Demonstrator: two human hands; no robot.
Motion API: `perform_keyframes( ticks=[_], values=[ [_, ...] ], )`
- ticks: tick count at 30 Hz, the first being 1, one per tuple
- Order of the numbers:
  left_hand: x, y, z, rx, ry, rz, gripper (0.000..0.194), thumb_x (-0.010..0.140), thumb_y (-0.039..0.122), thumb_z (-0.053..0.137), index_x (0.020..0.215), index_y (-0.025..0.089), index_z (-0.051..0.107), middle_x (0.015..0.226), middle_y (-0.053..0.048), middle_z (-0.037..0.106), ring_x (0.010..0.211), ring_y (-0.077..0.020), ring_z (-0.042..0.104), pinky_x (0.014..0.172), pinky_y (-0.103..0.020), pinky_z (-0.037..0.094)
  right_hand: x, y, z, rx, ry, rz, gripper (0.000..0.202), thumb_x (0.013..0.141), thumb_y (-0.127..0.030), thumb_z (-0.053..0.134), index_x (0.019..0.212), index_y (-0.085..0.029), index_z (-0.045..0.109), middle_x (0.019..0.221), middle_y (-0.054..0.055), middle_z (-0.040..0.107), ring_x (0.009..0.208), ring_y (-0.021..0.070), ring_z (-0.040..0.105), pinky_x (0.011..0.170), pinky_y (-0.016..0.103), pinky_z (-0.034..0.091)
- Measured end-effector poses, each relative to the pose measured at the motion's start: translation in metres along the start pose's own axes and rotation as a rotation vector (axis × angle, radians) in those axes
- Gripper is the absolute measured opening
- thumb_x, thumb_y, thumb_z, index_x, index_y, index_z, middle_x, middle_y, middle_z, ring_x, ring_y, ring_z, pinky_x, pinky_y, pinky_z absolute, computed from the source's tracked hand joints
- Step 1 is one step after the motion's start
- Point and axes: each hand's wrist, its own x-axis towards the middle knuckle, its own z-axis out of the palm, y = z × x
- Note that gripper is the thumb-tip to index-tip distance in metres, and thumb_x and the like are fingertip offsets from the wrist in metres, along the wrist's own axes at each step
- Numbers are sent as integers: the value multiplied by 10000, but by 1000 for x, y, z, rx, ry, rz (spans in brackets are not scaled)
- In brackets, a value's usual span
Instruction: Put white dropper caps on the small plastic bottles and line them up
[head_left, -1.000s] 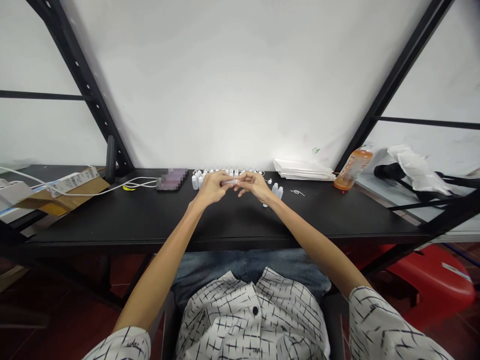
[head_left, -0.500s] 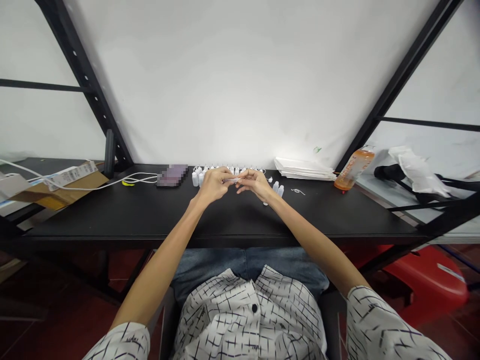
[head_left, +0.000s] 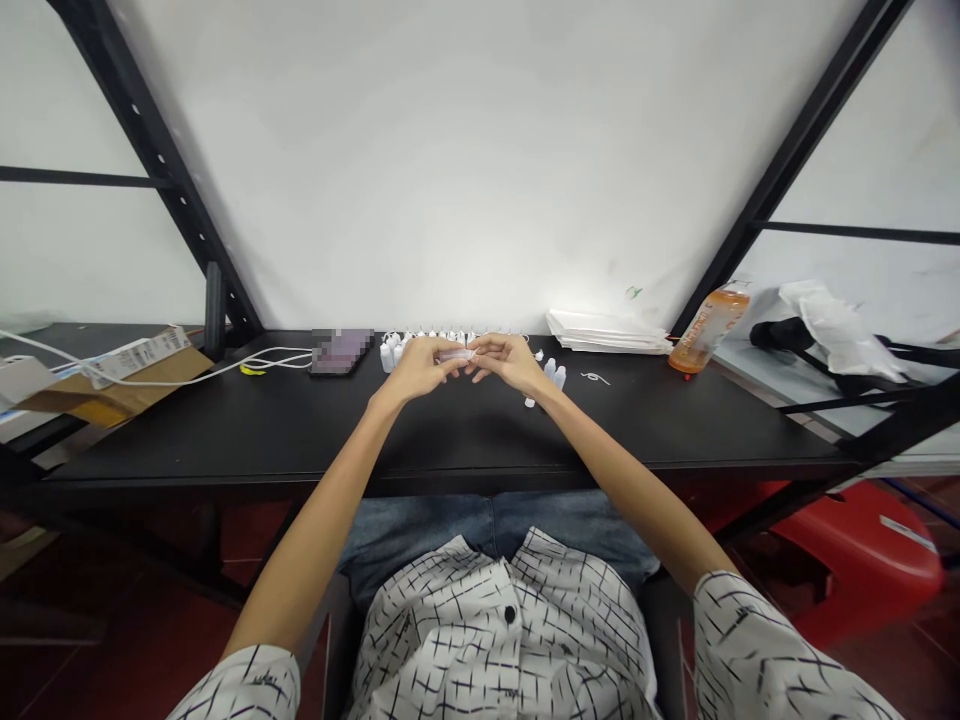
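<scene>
Over the black tabletop, my left hand is closed round a small translucent white bottle, held lying sideways. My right hand has its fingertips pinched at the bottle's right end; what exactly they grip there is too small to make out. Behind the hands stand several small white bottles in rows, partly hidden by my fingers. Just right of my right hand are a couple more small bottles without visible tips. A little white cap lies near my right wrist.
A phone and a white cable lie to the left, by an opened cardboard box. Toward the right are a stack of white sheets, a thin white curl and a tilted orange drink bottle. A black table edge runs in front.
The small bottle now shows more clearly between my hands, lying level. Both hands have shifted slightly, and the right fingers have closed in on its end. The view has moved a little.
</scene>
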Motion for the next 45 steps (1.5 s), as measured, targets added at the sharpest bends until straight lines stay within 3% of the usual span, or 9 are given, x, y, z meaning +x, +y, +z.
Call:
perform_keyframes(
  ticks=[6, 13, 17, 31, 37, 42, 45],
  values=[
    [-2, 5, -2, -63, 26, 30, 294, 771, 330, 693, 948, 118, 794, 753, -62, 741, 623, -155, 639, 595, -259, 509, -2, 0, 4, 76, -59, 36, 462, 658, -464, 858, 896, -159, 605, 731, 33, 699, 701, 212, 725, 651, 366, 628],
    [0, -2, 1, 43, 87, 131, 186, 754, 233, 697, 880, 158, 813, 728, -28, 727, 612, -120, 593, 571, -226, 430, -2, 2, 3, 91, -53, 44, 415, 669, -401, 863, 863, -157, 590, 653, 6, 683, 636, 174, 703, 680, 355, 627],
    [0, -4, 2, 110, 123, 157, 238, 730, 156, 705, 939, 186, 815, 797, -25, 743, 650, -119, 599, 603, -231, 434, -1, 4, 2, 124, -53, 51, 411, 653, -388, 871, 845, -150, 597, 636, 6, 682, 628, 171, 696, 679, 361, 628],
    [2, -2, 7, 222, 135, 262, 164, 804, 225, 668, 873, 206, 816, 861, -55, 755, 698, -152, 643, 655, -260, 480, -1, 3, 1, 161, -10, 59, 416, 610, -387, 903, 766, -148, 600, 653, 2, 672, 629, 163, 685, 690, 383, 638],
    [1, 0, 4, 109, 137, 140, 282, 836, 373, 661, 995, 182, 795, 1000, -93, 760, 816, -191, 680, 716, -291, 539, 1, -2, -2, 96, 7, -6, 398, 640, -409, 883, 808, -153, 628, 679, 4, 680, 660, 166, 694, 681, 356, 631],
    [1, -4, -1, 74, 23, 8, 375, 877, 449, 618, 1051, 158, 778, 699, -45, 735, 628, -175, 664, 635, -276, 527, 3, -1, -4, 17, 35, -33, 411, 632, -406, 878, 881, -146, 678, 750, 28, 698, 704, 177, 702, 653, 323, 621],
    [0, -3, -3, 50, 1, 18, 365, 855, 473, 640, 965, 160, 793, 715, -48, 739, 596, -164, 652, 586, -259, 506, 2, 1, -4, 1, -12, -10, 409, 658, -427, 857, 883, -128, 690, 726, 45, 704, 684, 185, 707, 650, 328, 616]
  ],
)
